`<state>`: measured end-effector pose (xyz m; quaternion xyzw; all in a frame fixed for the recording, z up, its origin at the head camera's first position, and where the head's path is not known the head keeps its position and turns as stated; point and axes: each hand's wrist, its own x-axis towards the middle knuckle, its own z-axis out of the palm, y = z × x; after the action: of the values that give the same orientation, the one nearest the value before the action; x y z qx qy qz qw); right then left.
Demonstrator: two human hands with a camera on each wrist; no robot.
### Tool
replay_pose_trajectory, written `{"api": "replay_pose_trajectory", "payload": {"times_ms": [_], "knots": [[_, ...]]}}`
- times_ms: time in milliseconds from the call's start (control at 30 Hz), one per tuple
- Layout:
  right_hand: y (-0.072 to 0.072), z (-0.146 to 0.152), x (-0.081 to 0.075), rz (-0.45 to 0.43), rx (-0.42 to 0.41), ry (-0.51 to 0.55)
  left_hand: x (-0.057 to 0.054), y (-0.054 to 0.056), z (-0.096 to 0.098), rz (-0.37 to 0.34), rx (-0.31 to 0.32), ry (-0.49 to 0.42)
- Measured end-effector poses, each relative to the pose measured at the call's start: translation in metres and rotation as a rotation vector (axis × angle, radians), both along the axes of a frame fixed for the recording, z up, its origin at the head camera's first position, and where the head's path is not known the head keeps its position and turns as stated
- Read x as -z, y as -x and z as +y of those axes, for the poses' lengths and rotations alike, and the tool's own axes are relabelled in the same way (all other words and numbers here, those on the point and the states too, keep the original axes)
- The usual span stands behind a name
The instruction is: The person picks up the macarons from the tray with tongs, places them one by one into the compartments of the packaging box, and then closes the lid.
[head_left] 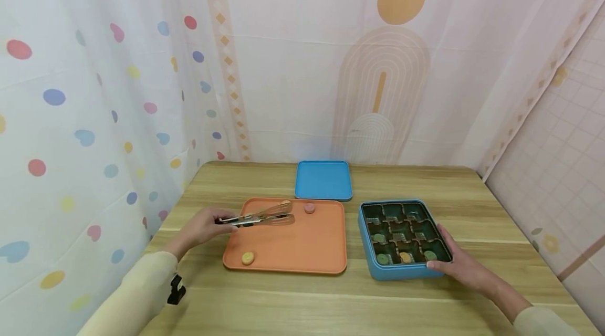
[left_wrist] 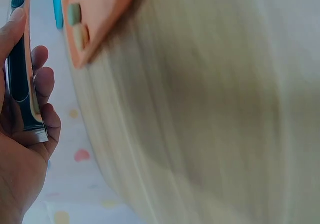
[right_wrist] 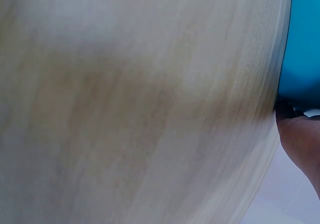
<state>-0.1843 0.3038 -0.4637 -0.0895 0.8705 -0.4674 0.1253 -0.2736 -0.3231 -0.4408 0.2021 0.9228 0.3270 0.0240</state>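
Observation:
My left hand (head_left: 205,230) holds metal food tongs (head_left: 260,218) with dark grips, thumb on one arm and fingers curled round the other in the left wrist view. The slotted tong heads hang over the back of an orange tray (head_left: 302,247), beside a pale cookie (head_left: 286,202) partly hidden by them. A pink cookie (head_left: 309,208) lies at the tray's back right, a yellow cookie (head_left: 248,258) at its front left. My right hand (head_left: 465,268) grips the front right corner of a blue box (head_left: 402,273), thumb at the rim. Its dark divided insert (head_left: 400,231) has green and orange cookies in some compartments.
A blue square lid-like tray (head_left: 323,180) lies at the back of the wooden table (head_left: 331,304), behind the orange tray. Patterned curtains (head_left: 283,63) hang behind and along the left. A strip of table separates the orange tray from the box.

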Motion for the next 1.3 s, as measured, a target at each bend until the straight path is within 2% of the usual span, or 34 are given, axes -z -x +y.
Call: {"api": "replay_pose_trajectory", "payload": {"times_ms": [167, 433, 667, 800, 900, 1133, 1300], "knots": [[0.0, 0.0, 0.0, -0.005, 0.001, 0.0, 0.001, -0.01, -0.018, -0.012, -0.063, 0.006], [-0.001, -0.001, -0.001, 0.0, 0.001, 0.004, -0.005, -0.031, -0.048, -0.06, -0.116, -0.026], [0.0, 0.001, 0.0, -0.02, 0.001, 0.003, -0.006, -0.048, -0.077, -0.129, -0.078, -0.051], [0.001, 0.003, 0.001, -0.038, -0.004, 0.022, -0.004, -0.056, -0.087, -0.139, -0.048, -0.048], [0.002, 0.003, 0.002, -0.039, -0.002, 0.022, -0.003, -0.059, -0.091, -0.143, -0.014, -0.048], [0.002, 0.004, 0.003, -0.038, -0.001, 0.0, 0.001, -0.064, -0.095, -0.224, -0.008, -0.079], [0.002, 0.004, 0.003, -0.037, -0.004, -0.014, 0.003, -0.066, -0.097, -0.25, 0.01, -0.092]]}}
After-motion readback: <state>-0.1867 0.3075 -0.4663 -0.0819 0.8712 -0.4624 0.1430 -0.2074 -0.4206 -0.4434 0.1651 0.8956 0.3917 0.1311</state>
